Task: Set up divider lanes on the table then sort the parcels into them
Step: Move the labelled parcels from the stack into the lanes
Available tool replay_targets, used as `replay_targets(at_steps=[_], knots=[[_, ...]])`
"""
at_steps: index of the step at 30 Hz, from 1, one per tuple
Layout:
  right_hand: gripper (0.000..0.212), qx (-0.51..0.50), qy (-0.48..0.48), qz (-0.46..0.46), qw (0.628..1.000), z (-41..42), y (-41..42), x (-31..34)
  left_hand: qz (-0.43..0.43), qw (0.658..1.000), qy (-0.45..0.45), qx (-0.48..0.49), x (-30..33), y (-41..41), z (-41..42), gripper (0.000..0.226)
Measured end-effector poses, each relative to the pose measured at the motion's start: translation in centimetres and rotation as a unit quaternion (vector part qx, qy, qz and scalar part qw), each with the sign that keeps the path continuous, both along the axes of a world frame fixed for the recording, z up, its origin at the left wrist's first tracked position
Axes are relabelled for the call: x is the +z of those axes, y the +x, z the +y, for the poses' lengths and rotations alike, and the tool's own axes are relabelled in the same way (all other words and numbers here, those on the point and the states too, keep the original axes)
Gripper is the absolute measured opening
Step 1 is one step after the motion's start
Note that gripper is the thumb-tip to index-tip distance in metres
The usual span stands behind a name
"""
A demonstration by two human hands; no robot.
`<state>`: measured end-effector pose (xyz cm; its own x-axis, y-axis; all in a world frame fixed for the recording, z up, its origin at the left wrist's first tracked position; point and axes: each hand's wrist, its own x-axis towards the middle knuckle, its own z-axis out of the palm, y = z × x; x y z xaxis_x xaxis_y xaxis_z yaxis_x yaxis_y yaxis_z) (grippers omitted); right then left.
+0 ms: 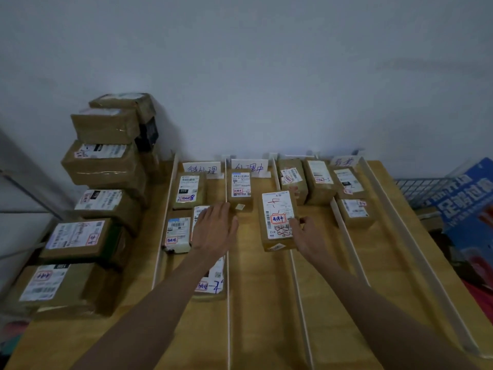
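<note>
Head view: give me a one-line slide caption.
Right hand grips a labelled parcel in the middle lane while the open left hand hovers over the left lane's parcels.

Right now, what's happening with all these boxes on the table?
A person is sorting parcels into lanes marked off by white dividers on a wooden table. The right hand grips a labelled parcel over the middle lane, while the left hand lies flat, open, on a parcel in the left lane. A stack of parcels waits at the left.
</note>
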<state>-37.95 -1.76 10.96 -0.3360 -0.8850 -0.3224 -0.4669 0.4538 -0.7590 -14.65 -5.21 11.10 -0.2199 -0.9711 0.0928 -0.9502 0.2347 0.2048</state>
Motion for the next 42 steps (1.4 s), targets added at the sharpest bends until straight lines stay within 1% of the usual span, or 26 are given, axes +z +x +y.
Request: replay_targets(at_steps=[3, 6, 8, 10, 12, 13, 14, 16, 17, 21, 27, 31, 36, 42], knots=[[0.046, 0.002, -0.009, 0.006, 1.000, -3.7, -0.9, -1.1, 0.002, 1.000, 0.004, 0.004, -0.6, -0.4, -2.9, 0.049], [0.046, 0.008, -0.005, 0.010, 1.000, -7.6, -1.1, -1.6, 0.004, 1.000, -0.003, 0.007, -1.2, -0.8, -6.1, 0.060], [0.050, 0.001, -0.003, 0.000, 1.000, -10.3, -0.8, -2.0, 0.004, 1.000, -0.004, 0.006, -2.0, -0.9, -8.3, 0.060], [0.065, -0.005, -0.016, -0.012, 1.000, -13.2, -0.8, -3.5, 0.003, 1.000, 0.001, 0.010, -3.0, -1.0, -10.4, 0.053], [0.092, -0.018, -0.011, -0.017, 1.000, -16.2, -1.5, -6.7, 0.001, 1.000, 0.011, 0.013, -4.0, -1.1, -12.2, 0.049], [0.100, -0.020, -0.001, -0.014, 1.000, -17.3, -1.4, -7.3, 0.001, 1.000, 0.017, 0.014, -4.5, -1.2, -13.0, 0.048], [0.099, -0.024, 0.011, -0.010, 1.000, -17.9, -0.7, -6.6, 0.001, 1.000, 0.023, 0.014, -5.0, -1.2, -13.7, 0.046], [0.075, -0.026, 0.020, 0.032, 0.999, -19.3, -0.1, -6.7, 0.002, 0.999, 0.033, 0.012, -6.4, -1.4, -15.1, 0.042], [0.068, -0.021, 0.028, 0.057, 0.998, -20.0, 0.0, -7.3, 0.003, 0.999, 0.040, 0.008, -7.0, -1.5, -15.7, 0.042], [0.066, 0.005, 0.065, 0.127, 0.990, -22.3, 0.0, -9.6, -0.007, 0.996, 0.086, -0.018, -9.5, -2.2, -17.5, 0.047], [0.060, 0.005, 0.076, 0.142, 0.987, -24.8, -0.1, -11.4, -0.045, 0.991, 0.123, -0.039, -11.9, -2.8, -18.8, 0.051], [0.055, 0.012, 0.084, 0.189, 0.978, -26.0, -0.2, -12.0, -0.048, 0.990, 0.124, -0.042, -12.7, -2.8, -19.5, 0.050], [0.048, 0.003, 0.059, 0.180, 0.982, -26.3, -0.1, -12.0, -0.050, 0.990, 0.123, -0.040, -12.4, -2.4, -19.9, 0.051], [0.038, 0.045, 0.027, 0.202, 0.978, -24.9, 0.5, -10.0, -0.041, 0.995, 0.084, -0.025, -9.8, -1.3, -19.3, 0.044]])
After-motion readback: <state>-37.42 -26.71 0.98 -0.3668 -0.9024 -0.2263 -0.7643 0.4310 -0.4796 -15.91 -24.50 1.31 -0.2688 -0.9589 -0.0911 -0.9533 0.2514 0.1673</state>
